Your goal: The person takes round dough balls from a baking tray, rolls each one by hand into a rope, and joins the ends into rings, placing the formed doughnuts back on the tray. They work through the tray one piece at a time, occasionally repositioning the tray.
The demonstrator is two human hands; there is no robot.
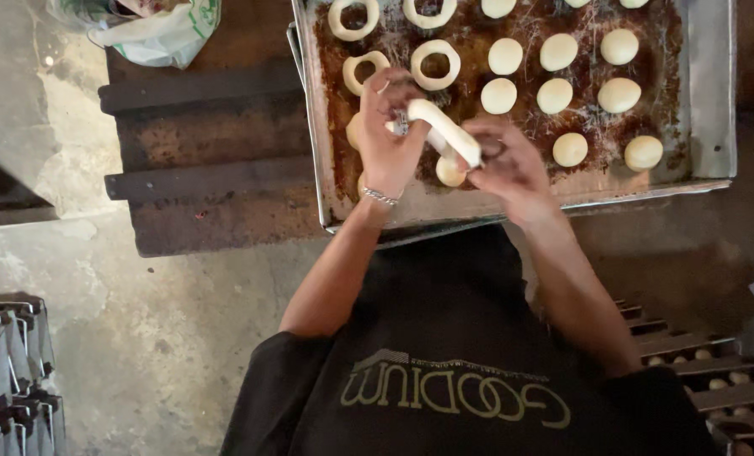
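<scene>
Dough roll (444,131) is pinched between both hands (390,135) (508,165), which hide part of the baking tray (710,93).

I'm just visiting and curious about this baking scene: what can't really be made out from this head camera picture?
- Head view: dough pieces under the left hand and right hand, which hold a dough roll.
- The tray: its far end is cut off by the top edge.
- Racks at lower left: cut off, contents too small.
</scene>
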